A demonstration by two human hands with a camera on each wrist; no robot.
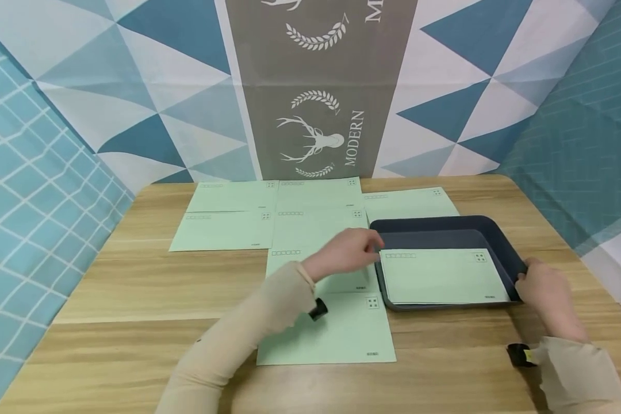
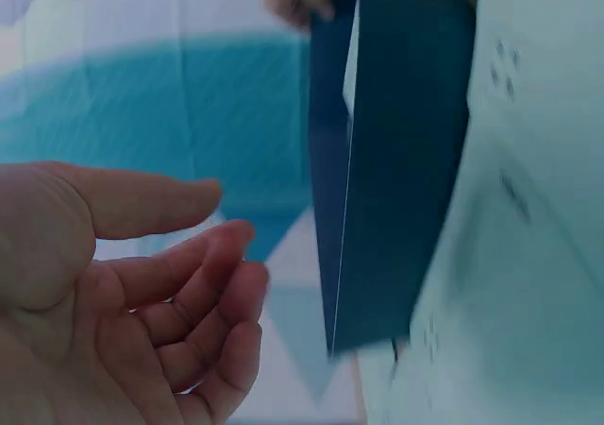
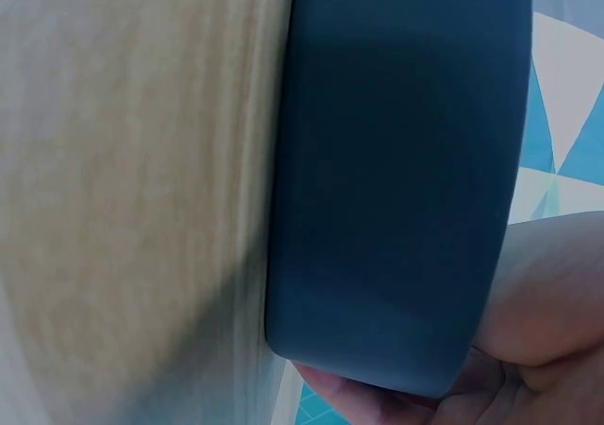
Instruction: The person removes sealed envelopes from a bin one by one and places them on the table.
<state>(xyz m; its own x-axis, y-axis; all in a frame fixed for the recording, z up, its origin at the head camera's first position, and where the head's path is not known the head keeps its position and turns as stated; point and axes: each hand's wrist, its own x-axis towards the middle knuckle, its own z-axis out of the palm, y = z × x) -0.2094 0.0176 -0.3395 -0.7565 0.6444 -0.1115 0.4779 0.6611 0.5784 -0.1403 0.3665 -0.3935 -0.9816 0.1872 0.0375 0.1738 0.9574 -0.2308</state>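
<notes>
A dark blue-grey tray (image 1: 502,247) lies on the table with pale green envelopes (image 1: 442,279) in it. My right hand (image 1: 545,293) grips the tray's right rim; in the right wrist view its fingers wrap the end of the tray wall (image 3: 396,189). Beside the left rim, my left hand (image 1: 347,250) hovers above the envelopes on the table, holding nothing. The left wrist view shows that hand (image 2: 142,293) with loosely bent fingers, thumb and fingertips apart, a gap from the tray's side (image 2: 401,161).
Several more green envelopes lie left of and behind the tray, such as a front one (image 1: 331,339) and a far-left one (image 1: 225,233). Some are overlapped or partly hidden by the tray and left arm. A patterned cloth (image 1: 315,86) hangs behind the wooden table (image 1: 150,299).
</notes>
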